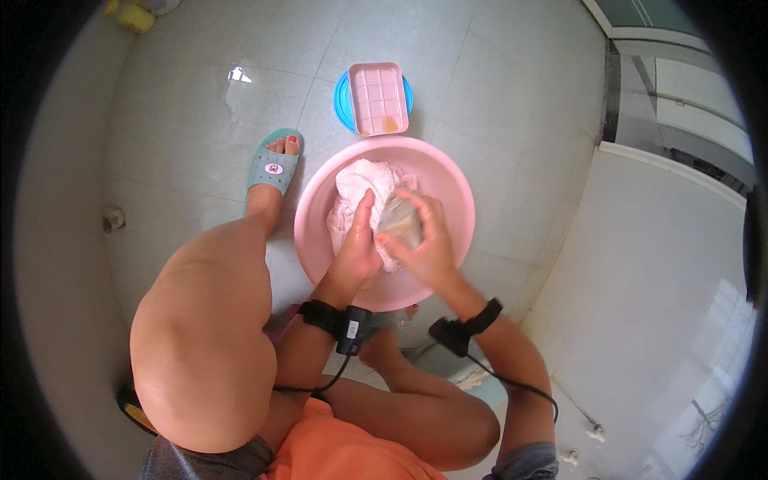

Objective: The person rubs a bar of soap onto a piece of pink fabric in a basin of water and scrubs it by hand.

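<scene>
A bunched pale pink cloth (362, 192) lies in a round pink basin (456, 188) between my feet. My left hand (358, 254) grips the cloth from its near side, thumb pointing up, with the other fingers partly hidden. Opposite it, my right hand (430, 248) curls around a greyish-beige block (402, 222), thumb and fingers on either side. Motion blurs the block, so its exact kind does not show. It is against or just over the cloth.
Beyond the basin, a pink rectangular tray (378, 92) with a yellowish smear sits on a blue round object (343, 102). My foot in a green slipper (272, 164) stands left of the basin. A white panel (652, 272) rises at the right. Cables hang from both wrist straps.
</scene>
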